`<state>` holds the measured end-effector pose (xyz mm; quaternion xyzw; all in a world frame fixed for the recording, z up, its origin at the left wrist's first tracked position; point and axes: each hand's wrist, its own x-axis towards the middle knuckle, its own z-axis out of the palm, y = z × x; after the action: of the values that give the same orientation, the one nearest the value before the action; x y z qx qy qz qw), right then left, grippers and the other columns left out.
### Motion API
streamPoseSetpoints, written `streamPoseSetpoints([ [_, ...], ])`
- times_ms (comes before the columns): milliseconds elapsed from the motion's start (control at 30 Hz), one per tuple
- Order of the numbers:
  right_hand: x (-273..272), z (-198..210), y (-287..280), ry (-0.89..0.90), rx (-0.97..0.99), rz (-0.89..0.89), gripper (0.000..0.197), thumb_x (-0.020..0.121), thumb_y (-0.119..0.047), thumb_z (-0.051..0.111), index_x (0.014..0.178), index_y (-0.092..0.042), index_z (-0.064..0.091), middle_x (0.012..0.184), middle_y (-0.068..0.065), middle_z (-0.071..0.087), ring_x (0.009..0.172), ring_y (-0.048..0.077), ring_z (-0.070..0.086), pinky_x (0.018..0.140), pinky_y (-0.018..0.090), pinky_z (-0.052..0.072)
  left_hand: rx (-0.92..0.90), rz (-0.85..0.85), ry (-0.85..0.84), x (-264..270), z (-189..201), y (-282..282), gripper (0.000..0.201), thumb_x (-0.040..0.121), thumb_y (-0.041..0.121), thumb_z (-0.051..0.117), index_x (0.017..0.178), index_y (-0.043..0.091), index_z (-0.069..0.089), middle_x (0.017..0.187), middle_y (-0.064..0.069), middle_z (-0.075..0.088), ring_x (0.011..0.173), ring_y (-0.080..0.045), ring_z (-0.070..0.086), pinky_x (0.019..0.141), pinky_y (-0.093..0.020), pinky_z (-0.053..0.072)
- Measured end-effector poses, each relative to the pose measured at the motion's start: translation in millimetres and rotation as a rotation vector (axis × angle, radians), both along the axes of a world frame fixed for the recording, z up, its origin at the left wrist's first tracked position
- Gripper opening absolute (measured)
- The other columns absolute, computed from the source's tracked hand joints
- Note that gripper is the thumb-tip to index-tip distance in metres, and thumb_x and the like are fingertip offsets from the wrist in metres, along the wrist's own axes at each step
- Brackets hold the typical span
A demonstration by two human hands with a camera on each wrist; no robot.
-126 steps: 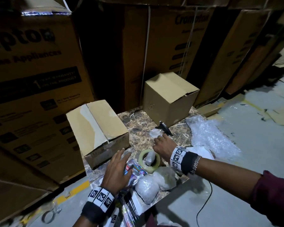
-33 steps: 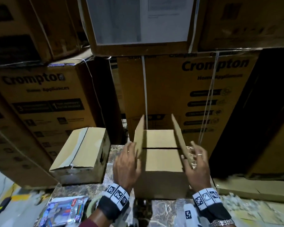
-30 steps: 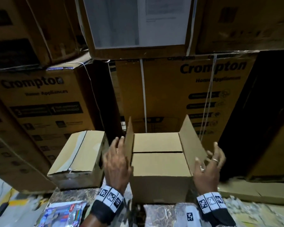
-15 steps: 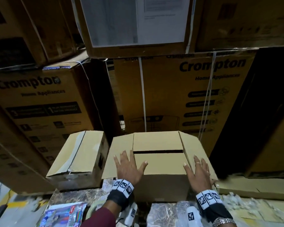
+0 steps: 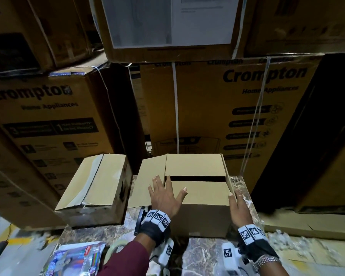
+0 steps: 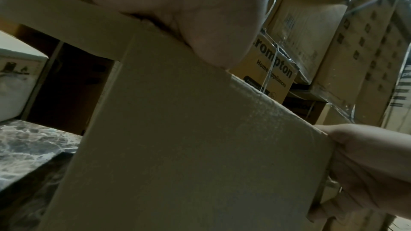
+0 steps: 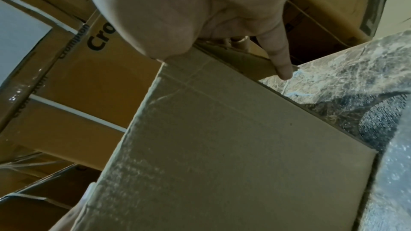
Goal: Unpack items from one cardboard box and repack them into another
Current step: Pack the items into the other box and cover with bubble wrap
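A plain cardboard box stands mid-table. Its two inner flaps lie nearly closed with a dark slit between them. The left outer flap is spread out flat, and the right outer flap is folded down the side. My left hand lies flat with spread fingers across the left flap and the near inner flap. My right hand presses straight fingers against the right flap. The left wrist view shows my palm on the box. In the right wrist view my little finger touches the flap edge.
A second box with peeling tape on top sits close to the left. A colourful plastic packet and a tape roll lie at the near edge of the marble table. Large printed cartons wall in the back and sides.
The outer flaps went from upright to pushed outward. In the last half second the right flap dropped further down the side, and my left hand slid right onto the near inner flap.
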<state>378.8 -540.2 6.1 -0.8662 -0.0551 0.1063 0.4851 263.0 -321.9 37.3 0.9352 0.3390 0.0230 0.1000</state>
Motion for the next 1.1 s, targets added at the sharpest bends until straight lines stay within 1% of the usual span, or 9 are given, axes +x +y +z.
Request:
streamPoseSetpoints([
  [167,-1,2,1,-0.020,0.026,-0.008,0.044,0.106,-0.032,0.039,0.147,-0.015,0.043,0.149,0.013,0.047,0.136,0.033,0.044,0.109,0.040,0.032,-0.004,-0.018,-0.014,-6,-3,1,0.092,0.091,0.080,0.014,0.163,0.021,0.010,0.169,-0.017,-0.004,0.157,-0.033,-0.005,0.125,-0.054,0.001],
  [267,-2,1,1,-0.013,0.028,-0.023,0.045,0.106,-0.032,0.038,0.147,-0.015,0.044,0.149,0.013,0.047,0.136,0.033,0.043,0.110,0.040,0.031,-0.016,-0.018,-0.047,-11,-6,2,0.097,0.086,0.081,0.006,0.162,0.022,0.011,0.170,-0.014,-0.001,0.157,-0.031,-0.003,0.125,-0.055,0.001],
  [433,-5,3,1,0.024,0.002,-0.063,0.043,0.106,-0.033,0.037,0.140,-0.010,0.050,0.143,0.020,0.051,0.129,0.039,0.048,0.103,0.042,0.035,0.010,0.030,-0.156,-25,-11,3,0.101,0.081,0.085,-0.008,0.162,0.026,0.012,0.170,-0.013,0.006,0.157,-0.030,0.004,0.125,-0.055,0.002],
  [500,-5,4,1,0.018,-0.004,-0.063,0.043,0.106,-0.032,0.037,0.139,-0.009,0.051,0.142,0.021,0.051,0.128,0.039,0.048,0.103,0.043,0.035,0.020,0.061,-0.185,-35,-14,6,0.103,0.081,0.086,-0.010,0.162,0.026,0.008,0.170,-0.012,0.002,0.157,-0.029,0.001,0.124,-0.055,0.001],
  [567,-5,5,1,0.012,-0.008,-0.066,0.042,0.106,-0.032,0.037,0.139,-0.010,0.051,0.143,0.020,0.051,0.128,0.039,0.048,0.103,0.043,0.035,0.024,0.071,-0.186,-45,-19,8,0.102,0.081,0.088,-0.006,0.162,0.026,0.004,0.170,-0.010,-0.004,0.157,-0.028,-0.003,0.124,-0.055,-0.001],
  [733,-8,6,2,0.002,0.001,-0.062,0.041,0.106,-0.032,0.037,0.137,-0.010,0.052,0.141,0.020,0.053,0.127,0.039,0.049,0.102,0.043,0.036,0.060,0.047,-0.078,-59,-23,12,0.096,0.086,0.086,0.003,0.162,0.027,0.000,0.170,-0.010,-0.004,0.157,-0.028,-0.005,0.124,-0.058,0.000],
  [900,-9,9,4,0.020,0.003,-0.079,0.043,0.106,-0.033,0.037,0.142,-0.012,0.049,0.144,0.019,0.050,0.130,0.039,0.047,0.105,0.043,0.034,0.049,0.044,-0.062,-62,-21,12,0.099,0.083,0.088,-0.001,0.162,0.028,-0.001,0.170,-0.010,-0.003,0.157,-0.028,-0.005,0.124,-0.058,0.001],
  [1000,-10,12,6,0.037,-0.012,-0.074,0.046,0.106,-0.035,0.036,0.146,-0.014,0.045,0.148,0.019,0.045,0.133,0.038,0.044,0.107,0.042,0.033,0.052,0.028,-0.054,-65,-21,11,0.098,0.082,0.087,-0.002,0.162,0.030,-0.002,0.170,-0.010,-0.004,0.157,-0.028,-0.004,0.124,-0.059,0.002],
  [1100,-9,14,4,0.037,-0.122,-0.044,0.054,0.105,-0.043,0.035,0.151,-0.015,0.036,0.155,0.016,0.037,0.137,0.038,0.040,0.111,0.046,0.031,0.069,0.002,-0.053,-64,-17,11,0.092,0.089,0.085,0.007,0.162,0.030,-0.001,0.170,-0.010,-0.004,0.157,-0.029,-0.003,0.124,-0.058,0.002],
])
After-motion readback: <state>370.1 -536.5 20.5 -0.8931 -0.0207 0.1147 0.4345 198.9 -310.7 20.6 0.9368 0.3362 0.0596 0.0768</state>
